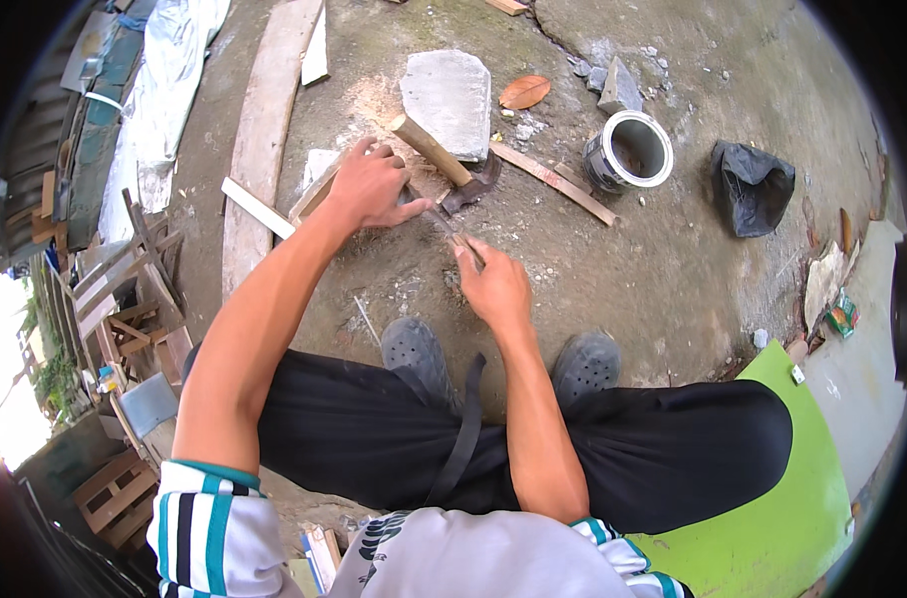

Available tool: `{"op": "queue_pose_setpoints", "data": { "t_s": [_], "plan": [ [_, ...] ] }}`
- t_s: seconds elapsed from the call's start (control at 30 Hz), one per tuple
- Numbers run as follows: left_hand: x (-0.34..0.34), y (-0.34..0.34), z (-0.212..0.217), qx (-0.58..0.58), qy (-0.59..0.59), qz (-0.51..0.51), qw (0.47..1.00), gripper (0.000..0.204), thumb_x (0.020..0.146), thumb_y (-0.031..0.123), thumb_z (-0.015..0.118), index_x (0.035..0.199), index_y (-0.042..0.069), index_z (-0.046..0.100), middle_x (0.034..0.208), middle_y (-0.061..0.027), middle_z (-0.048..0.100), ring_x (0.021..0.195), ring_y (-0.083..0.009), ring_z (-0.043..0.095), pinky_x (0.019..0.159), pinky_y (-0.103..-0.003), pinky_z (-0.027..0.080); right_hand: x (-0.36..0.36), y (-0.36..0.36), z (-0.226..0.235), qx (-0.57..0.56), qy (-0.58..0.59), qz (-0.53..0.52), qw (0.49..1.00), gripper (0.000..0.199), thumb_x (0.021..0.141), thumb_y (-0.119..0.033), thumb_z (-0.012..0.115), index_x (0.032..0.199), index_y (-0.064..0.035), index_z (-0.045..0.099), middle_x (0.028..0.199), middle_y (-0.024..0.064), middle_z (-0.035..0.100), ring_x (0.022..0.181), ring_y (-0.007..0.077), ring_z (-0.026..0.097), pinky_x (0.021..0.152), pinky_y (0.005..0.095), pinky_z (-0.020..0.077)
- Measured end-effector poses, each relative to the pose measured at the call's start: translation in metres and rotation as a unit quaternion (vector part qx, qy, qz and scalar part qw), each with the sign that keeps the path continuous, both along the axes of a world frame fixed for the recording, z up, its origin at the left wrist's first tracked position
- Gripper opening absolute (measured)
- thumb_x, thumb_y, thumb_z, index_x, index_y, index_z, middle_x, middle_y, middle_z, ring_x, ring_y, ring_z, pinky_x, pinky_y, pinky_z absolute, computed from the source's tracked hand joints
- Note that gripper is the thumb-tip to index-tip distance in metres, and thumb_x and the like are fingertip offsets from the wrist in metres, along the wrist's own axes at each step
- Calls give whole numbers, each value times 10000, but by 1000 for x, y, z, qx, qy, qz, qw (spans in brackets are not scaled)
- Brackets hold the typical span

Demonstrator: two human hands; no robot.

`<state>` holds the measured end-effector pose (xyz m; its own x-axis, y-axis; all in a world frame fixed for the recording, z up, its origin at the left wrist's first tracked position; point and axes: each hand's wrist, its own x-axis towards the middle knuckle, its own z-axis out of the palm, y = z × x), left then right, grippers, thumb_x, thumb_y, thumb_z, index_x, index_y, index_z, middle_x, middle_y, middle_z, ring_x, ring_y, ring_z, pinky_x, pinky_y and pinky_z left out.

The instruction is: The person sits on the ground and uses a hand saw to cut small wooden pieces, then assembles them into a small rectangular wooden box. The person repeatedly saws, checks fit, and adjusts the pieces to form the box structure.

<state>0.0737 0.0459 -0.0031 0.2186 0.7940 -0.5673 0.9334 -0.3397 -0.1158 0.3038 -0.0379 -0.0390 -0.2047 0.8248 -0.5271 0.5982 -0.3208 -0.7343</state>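
My right hand (496, 286) is closed round the near end of a thin, dark, stick-like tool (446, 224), whose exact kind I cannot make out. Its far end runs up to my left hand (372, 187). The left fingers are curled, with the thumb beside the tool; what lies under them is hidden. A short wooden piece (314, 191) shows beside my left wrist. Just beyond the tool lies a hammer, its wooden handle (429, 148) pointing up and left and its dark claw head (478, 184) on the ground. Neither hand touches the hammer.
Behind the hammer lies a flat grey slab (448, 100) with sawdust beside it. A wooden strip (558, 185), an open can (630, 151) and a black plastic bag (753, 189) lie to the right. A long plank (264, 130) is on the left, a green board (772, 478) near my right knee.
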Motion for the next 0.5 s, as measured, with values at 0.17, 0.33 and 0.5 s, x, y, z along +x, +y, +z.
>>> {"op": "queue_pose_setpoints", "data": {
  "t_s": [0.17, 0.33, 0.5],
  "plan": [
    [-7, -10, -10, 35, 119, -78, 989, 490, 893, 526, 673, 1018, 67, 788, 1106, -85, 752, 1205, -256, 621, 1165, -498, 346, 7, -8, 17, 15, -17, -16, 1000, 443, 973, -392, 621, 1271, -78, 718, 1018, 280, 731, 976, 468, 703, 893, 524, 545],
    [-9, 0, -28, -24, 131, -48, 990, 353, 857, 450, 750, 899, 101, 782, 977, -65, 761, 1136, -244, 653, 1036, -466, 469, 10, -19, 10, 57, 2, -55, 997, 473, 967, -400, 615, 1262, -44, 716, 1077, 284, 724, 1024, 474, 692, 930, 510, 533],
    [-30, -9, -45, 24, 64, -64, 996, 230, 894, 275, 645, 856, 91, 778, 922, -122, 772, 947, -273, 747, 845, -412, 554, 9, -31, 5, 88, 14, -58, 994, 485, 960, -395, 615, 1260, -27, 714, 1126, 290, 714, 1085, 468, 677, 960, 497, 520]
  ]
}}
